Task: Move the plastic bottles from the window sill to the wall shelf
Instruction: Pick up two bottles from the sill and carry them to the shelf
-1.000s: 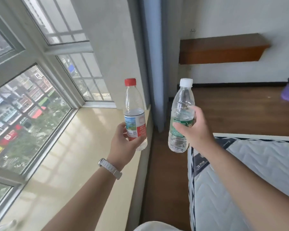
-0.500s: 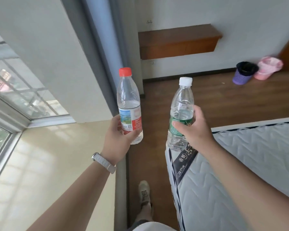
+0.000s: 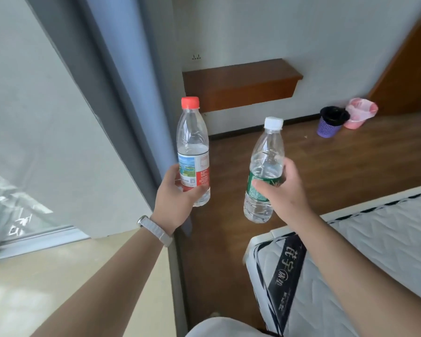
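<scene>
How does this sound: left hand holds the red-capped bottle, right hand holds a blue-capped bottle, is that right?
Not quite. The head view shows the right hand holds a white-capped bottle, not blue-capped. The left hand does hold the red-capped bottle.

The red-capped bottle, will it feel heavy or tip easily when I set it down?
Probably moderately heavy: the red-capped bottle looks roughly half full. Its thin clear plastic likely dents under a hard squeeze. Tall and narrow, it could tip if nudged.

Clear glossy plastic bottles (image 3: pixel 193 152); wall shelf (image 3: pixel 241 83) brown wood (matt).
</scene>
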Demonstrator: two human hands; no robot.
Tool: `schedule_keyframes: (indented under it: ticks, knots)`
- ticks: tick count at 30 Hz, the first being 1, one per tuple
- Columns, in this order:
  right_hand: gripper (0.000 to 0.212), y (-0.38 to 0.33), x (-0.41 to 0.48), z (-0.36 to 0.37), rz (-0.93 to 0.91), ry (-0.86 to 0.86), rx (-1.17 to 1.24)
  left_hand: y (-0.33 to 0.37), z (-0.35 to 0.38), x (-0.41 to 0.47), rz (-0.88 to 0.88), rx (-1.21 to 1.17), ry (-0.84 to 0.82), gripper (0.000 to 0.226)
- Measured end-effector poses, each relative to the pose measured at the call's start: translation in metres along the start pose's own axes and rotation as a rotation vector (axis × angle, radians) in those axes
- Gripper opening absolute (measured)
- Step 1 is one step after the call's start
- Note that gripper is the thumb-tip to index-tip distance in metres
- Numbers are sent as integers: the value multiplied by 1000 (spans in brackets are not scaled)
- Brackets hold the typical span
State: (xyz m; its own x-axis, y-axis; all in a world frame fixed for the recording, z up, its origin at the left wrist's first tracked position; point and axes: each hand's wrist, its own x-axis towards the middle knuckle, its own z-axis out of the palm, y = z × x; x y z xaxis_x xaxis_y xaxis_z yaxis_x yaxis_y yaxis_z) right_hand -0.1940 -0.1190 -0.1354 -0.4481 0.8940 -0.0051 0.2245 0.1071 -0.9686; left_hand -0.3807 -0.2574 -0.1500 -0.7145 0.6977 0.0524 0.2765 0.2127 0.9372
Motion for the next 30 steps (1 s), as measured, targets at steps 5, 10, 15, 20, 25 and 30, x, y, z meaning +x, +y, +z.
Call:
schedule_keyframes:
  ticks: [5, 10, 15, 20, 25, 30]
  knots:
    - [65, -6, 30, 19, 0, -4, 24, -1, -17, 46, 36, 34, -44, 57]
    - [65, -10, 64, 29, -3, -6, 9, -2, -22, 83, 35, 18, -4, 58]
    - [63, -3, 114, 45, 18, -15, 24, -9, -12, 119, -26, -27, 9, 54]
    - [66, 15, 177, 61, 48, -50, 44, -9, 5, 179, -44, -43, 29, 52]
    - [69, 23, 258, 66, 61, -52, -7, -10, 28, 254, -74, 38, -5, 61]
    - [64, 24, 332, 53, 76, -17, 15, 1, 54, 325, -88, 91, -27, 65]
